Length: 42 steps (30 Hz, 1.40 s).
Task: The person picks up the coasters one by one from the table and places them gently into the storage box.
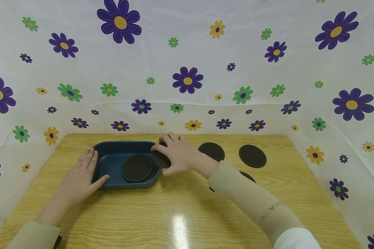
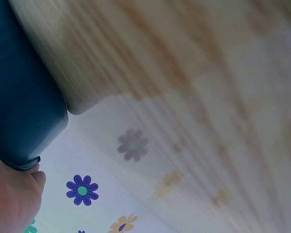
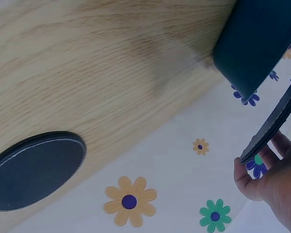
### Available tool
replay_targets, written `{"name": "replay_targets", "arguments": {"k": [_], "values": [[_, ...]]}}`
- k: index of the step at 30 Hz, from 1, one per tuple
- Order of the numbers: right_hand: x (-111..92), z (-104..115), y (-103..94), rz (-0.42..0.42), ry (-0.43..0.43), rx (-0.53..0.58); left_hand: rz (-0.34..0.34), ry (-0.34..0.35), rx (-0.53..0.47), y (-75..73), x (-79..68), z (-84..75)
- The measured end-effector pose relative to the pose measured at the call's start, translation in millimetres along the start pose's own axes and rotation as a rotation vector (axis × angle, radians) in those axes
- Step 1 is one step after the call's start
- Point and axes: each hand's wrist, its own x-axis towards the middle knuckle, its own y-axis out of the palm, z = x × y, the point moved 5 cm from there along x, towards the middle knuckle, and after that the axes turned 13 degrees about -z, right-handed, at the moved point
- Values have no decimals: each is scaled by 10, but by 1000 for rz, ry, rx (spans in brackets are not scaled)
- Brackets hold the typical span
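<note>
A dark blue rectangular bin stands on the table with a couple of black round coasters overlapping in its right half. My left hand rests against the bin's left end, fingers straight and thumb spread toward the front rim. Over the bin's right end, my right hand grips another black coaster by its edges, holding it tilted. In the right wrist view that coaster shows its stitched edge between thumb and fingers, beside the bin's outer wall.
To the right on the wooden table lie a black coaster behind my right wrist and another coaster farther right. My forearm mostly hides one more coaster. A flower-print cloth encloses the back and sides.
</note>
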Motion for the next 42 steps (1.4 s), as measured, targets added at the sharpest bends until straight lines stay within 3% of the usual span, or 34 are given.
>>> {"name": "replay_targets", "arguments": {"k": [25, 42], "values": [[649, 489, 292, 54, -50, -53, 10, -5, 0, -2, 3, -9], [738, 649, 474, 81, -77, -82, 16, -12, 8, 6, 17, 12]]}}
